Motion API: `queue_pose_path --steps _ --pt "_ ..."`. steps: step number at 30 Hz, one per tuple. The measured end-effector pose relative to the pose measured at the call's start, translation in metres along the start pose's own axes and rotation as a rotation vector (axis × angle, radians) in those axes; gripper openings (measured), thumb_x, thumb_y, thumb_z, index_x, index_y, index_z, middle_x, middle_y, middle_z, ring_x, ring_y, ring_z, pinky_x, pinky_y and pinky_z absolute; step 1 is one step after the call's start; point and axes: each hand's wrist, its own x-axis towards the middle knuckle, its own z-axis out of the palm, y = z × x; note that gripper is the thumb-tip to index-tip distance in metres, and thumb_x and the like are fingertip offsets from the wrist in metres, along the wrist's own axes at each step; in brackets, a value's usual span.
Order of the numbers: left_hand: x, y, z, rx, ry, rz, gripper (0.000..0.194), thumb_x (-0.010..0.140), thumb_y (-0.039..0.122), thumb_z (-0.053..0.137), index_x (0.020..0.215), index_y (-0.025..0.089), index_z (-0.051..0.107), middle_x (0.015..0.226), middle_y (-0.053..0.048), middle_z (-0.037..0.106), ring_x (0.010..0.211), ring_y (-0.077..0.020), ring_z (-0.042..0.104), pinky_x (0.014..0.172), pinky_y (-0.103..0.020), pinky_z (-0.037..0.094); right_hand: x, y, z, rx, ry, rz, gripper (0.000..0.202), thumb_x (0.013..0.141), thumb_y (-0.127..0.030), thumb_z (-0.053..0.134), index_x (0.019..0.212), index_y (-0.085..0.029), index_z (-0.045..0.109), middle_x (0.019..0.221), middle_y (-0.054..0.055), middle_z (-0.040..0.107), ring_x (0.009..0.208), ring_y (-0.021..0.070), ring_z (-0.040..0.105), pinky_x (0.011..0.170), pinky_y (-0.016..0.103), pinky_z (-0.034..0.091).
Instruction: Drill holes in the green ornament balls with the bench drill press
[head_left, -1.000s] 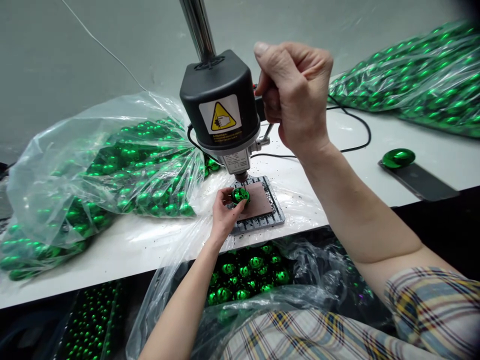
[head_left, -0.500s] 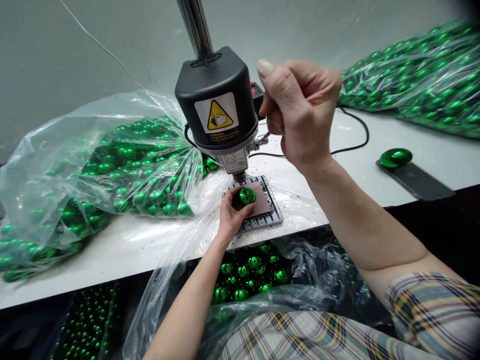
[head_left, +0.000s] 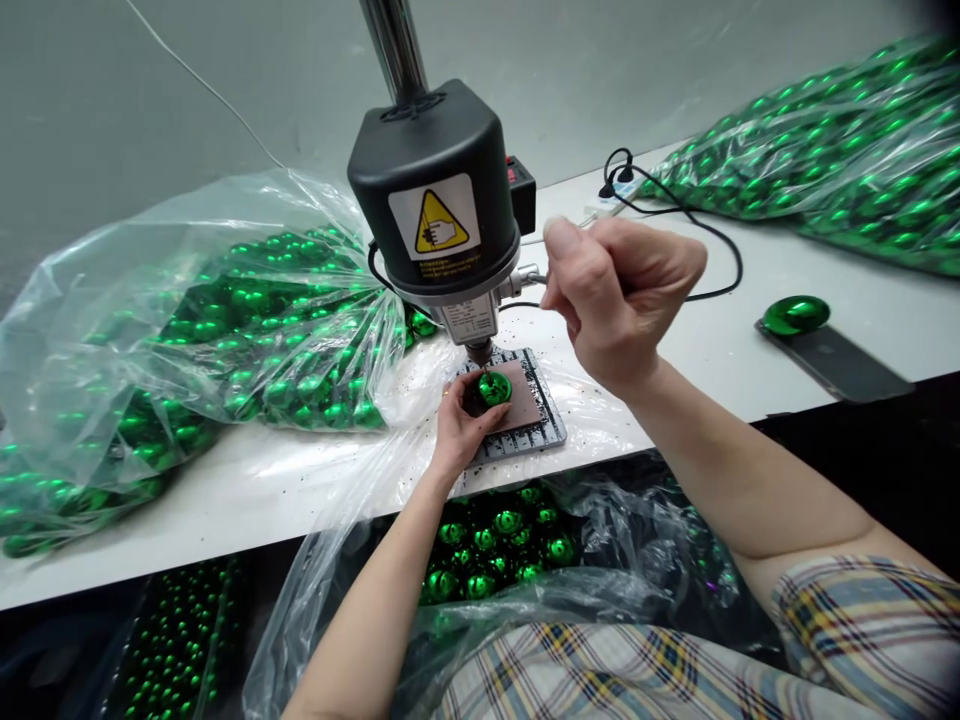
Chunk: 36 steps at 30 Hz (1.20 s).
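A shiny green ball (head_left: 495,388) sits on the pinkish pad on the drill press base (head_left: 551,432), right under the drill chuck (head_left: 480,352). My left hand (head_left: 463,418) is closed around its left and front sides, thumb and fingers steadying it. The drill press (head_left: 431,190), black with a yellow warning label, stands over it. My right hand (head_left: 619,295) is in a fist on the press's feed lever (head_left: 531,279); most of the lever is hidden in the fist. Whether the bit is inside the ball is too small to tell.
Clear bags of green balls lie at left (head_left: 277,330) and back right (head_left: 840,150). Below the table edge is an open bag of balls (head_left: 506,525). A phone (head_left: 855,360) with a green ball (head_left: 796,314) on it lies at right, near a black cord (head_left: 739,260). Dark chips dot the table.
My right hand has moved down and a little to the right with the feed lever. My left hand and the ball have stayed in place.
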Motion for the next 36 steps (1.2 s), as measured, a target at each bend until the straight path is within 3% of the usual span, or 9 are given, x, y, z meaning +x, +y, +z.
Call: queue_pose_path --steps 6,10,15,22,27,31,33,35,36 --pt "0.000 0.004 0.000 -0.006 0.004 0.003 0.059 0.068 0.035 0.089 0.121 0.021 0.066 0.114 -0.009 0.070 0.111 -0.0269 0.065 0.102 -0.045 0.052 -0.017 0.012 -0.006 -0.090 0.025 -0.108 0.051 0.090 -0.028 0.062 0.047 -0.022 0.034 0.040 -0.006 0.036 0.035 0.0104 0.037 0.038 0.031 0.027" --pt "0.000 0.003 0.001 -0.008 0.011 0.006 0.058 0.068 0.033 0.089 0.119 0.021 0.066 0.113 -0.009 0.070 0.112 -0.0275 0.064 0.102 -0.046 0.052 -0.027 0.021 -0.012 -0.158 0.012 -0.144 0.058 0.091 -0.037 0.061 0.043 -0.024 0.032 0.036 -0.004 0.035 0.031 0.0120 0.034 0.034 0.033 0.030" --pt "0.000 -0.003 0.002 -0.003 0.018 0.009 0.059 0.068 0.035 0.089 0.121 0.021 0.067 0.115 -0.010 0.070 0.112 -0.0280 0.063 0.103 -0.047 0.050 -0.028 0.029 -0.015 -0.052 -0.033 -0.296 0.049 0.089 -0.020 0.060 0.047 -0.023 0.035 0.036 -0.007 0.034 0.029 0.0094 0.028 0.033 0.030 0.026" --pt "-0.001 -0.003 0.000 0.015 0.020 0.027 0.057 0.069 0.035 0.089 0.120 0.022 0.067 0.116 -0.010 0.069 0.113 -0.0286 0.064 0.103 -0.047 0.050 -0.036 0.034 -0.017 0.027 -0.088 -0.358 0.045 0.080 -0.013 0.064 0.044 -0.021 0.038 0.034 -0.009 0.034 0.026 0.0064 0.028 0.031 0.026 0.023" --pt "0.002 -0.008 0.008 -0.037 0.019 0.002 0.058 0.069 0.032 0.088 0.120 0.020 0.065 0.116 -0.011 0.068 0.113 -0.0280 0.063 0.103 -0.047 0.050 -0.019 0.027 -0.009 0.024 -0.031 -0.264 0.047 0.088 -0.019 0.065 0.046 -0.021 0.044 0.036 -0.007 0.037 0.029 0.0074 0.033 0.032 0.026 0.022" --pt "-0.011 0.009 -0.004 0.046 0.073 -0.042 0.052 0.069 0.033 0.086 0.113 0.018 0.062 0.109 -0.010 0.067 0.101 -0.0240 0.064 0.092 -0.042 0.053 0.025 0.015 0.007 -0.009 -0.001 0.057 0.048 0.094 -0.042 0.066 0.051 -0.022 0.055 0.041 -0.006 0.042 0.033 0.0070 0.033 0.034 0.025 0.026" --pt "-0.024 0.032 -0.027 0.214 -0.053 -0.071 0.049 0.068 0.037 0.087 0.106 0.018 0.063 0.101 -0.008 0.067 0.091 -0.0226 0.063 0.083 -0.039 0.053 0.041 0.012 0.013 -0.016 -0.028 0.214 0.052 0.091 -0.053 0.067 0.051 -0.022 0.055 0.040 -0.006 0.040 0.033 0.0068 0.030 0.033 0.025 0.024" --pt "-0.032 0.056 -0.055 0.375 -0.426 -0.079 0.053 0.059 0.043 0.092 0.099 0.019 0.066 0.093 -0.006 0.068 0.084 -0.0228 0.062 0.076 -0.037 0.051 0.049 0.012 0.015 -0.017 -0.040 0.261 0.054 0.090 -0.056 0.068 0.051 -0.022 0.053 0.040 -0.005 0.038 0.034 0.0071 0.028 0.033 0.027 0.023" --pt "-0.031 0.066 -0.068 0.412 -0.527 -0.088 0.054 0.060 0.046 0.092 0.099 0.020 0.067 0.092 -0.005 0.069 0.082 -0.0232 0.062 0.073 -0.036 0.051 0.050 0.013 0.016 -0.015 -0.042 0.254 0.054 0.090 -0.057 0.069 0.051 -0.022 0.053 0.040 -0.005 0.037 0.034 0.0072 0.028 0.033 0.027 0.023"
